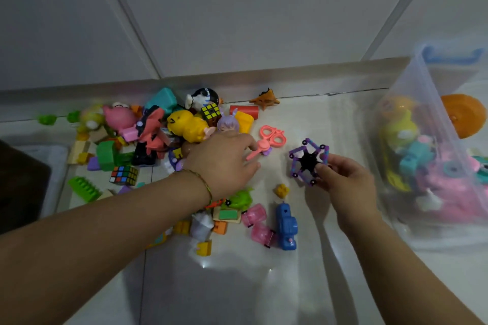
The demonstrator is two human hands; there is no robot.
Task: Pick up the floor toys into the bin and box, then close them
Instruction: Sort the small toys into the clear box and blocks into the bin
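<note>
Head camera looks down at a pale tiled floor with lots of small toys on it. The big heap of toys is in the middle left of the frame, up against the wall. In it are a yellow duck, a pink pig, a doll head with purple hair and two color cubes, one at the top of the heap and one at its lower left. Green blocks lie at the left side.

The left hand reaches over the heap. Its fingers are stretched out and apart. The stick end of the pink toy scissors lies between the first finger and the thumb, but they do not squeeze it. A thin bracelet is on that wrist.

The right hand is just right of the middle. Its fingers and thumb pinch a purple and black star toy and hold it above the floor.

Below the hands lie a small yellow block, a green frog, two pink cars and a blue toy.

The clear bin stands at the right edge of the frame, near the right hand. It has no lid on, and it has a blue clip at the top. Pink, yellow and teal toys are inside it. An orange round thing shows behind its wall.
</note>
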